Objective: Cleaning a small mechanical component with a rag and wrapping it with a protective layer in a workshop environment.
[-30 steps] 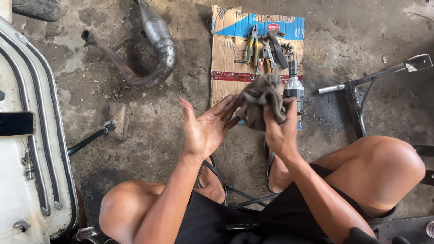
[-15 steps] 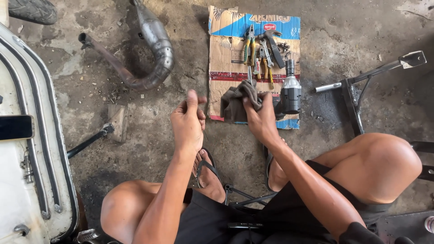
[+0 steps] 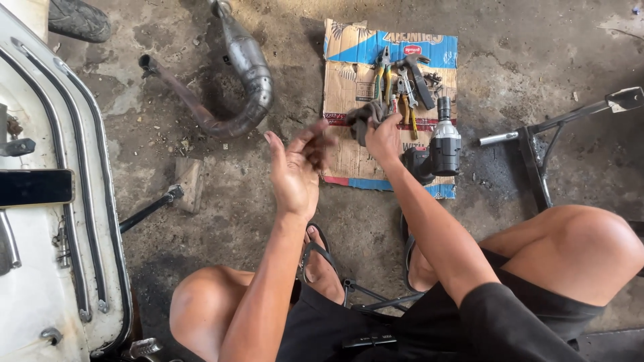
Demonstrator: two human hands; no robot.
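On the flattened sheet of brown-and-blue cardboard (image 3: 349,161), at its middle left, lies the crumpled dark grey rag (image 3: 364,117). My right hand (image 3: 384,136) rests on it, fingers curled down over the cloth and bunching it against the cardboard. My left hand (image 3: 295,171) hovers off the cardboard's left edge, palm turned up, fingers loosely curled and blurred; I cannot tell whether anything is pinched in them.

Just beside the right hand, on the same sheet: a black-and-grey cordless power tool (image 3: 439,147) lying flat, and above it a cluster of pliers and hand tools with green and yellow grips (image 3: 399,80).

Further out, on the stained concrete floor (image 3: 523,60): a curved grey metal exhaust pipe (image 3: 245,67) to the upper left; a small wooden block (image 3: 188,181) with a thin black rod (image 3: 147,211) touching it. At the far left a white panel with chrome strips (image 3: 47,268) carries a dark phone (image 3: 35,187). At right, a black metal stand (image 3: 543,144).

My knees frame the bottom; a sandalled foot (image 3: 322,268) shows between them.
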